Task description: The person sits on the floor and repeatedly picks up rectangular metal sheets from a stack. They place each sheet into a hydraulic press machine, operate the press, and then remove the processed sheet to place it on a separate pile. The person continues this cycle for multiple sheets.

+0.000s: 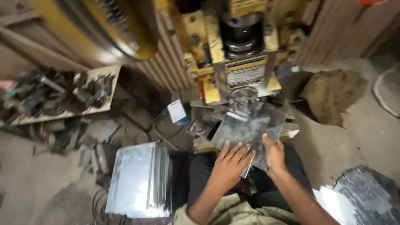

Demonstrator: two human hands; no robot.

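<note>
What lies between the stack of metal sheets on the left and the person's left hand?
In the head view, between the stack of metal sheets and the left hand lies only the person's dark trouser leg. That hand rests on a metal sheet beyond it.

Counts: two hands, one sheet held, two stacks, one press.

Two hands, the left hand (pixel 231 162) and the right hand (pixel 274 153), rest on one metal sheet (pixel 250 125). There are two stacks of sheets: one left stack (pixel 139 179) and one right stack (pixel 364 200), their sheets too many and too close to count. One yellow press (pixel 239 54), one small box (pixel 178 112), one brown sack (pixel 333 96), and one tray of tools (pixel 58 93).
</note>
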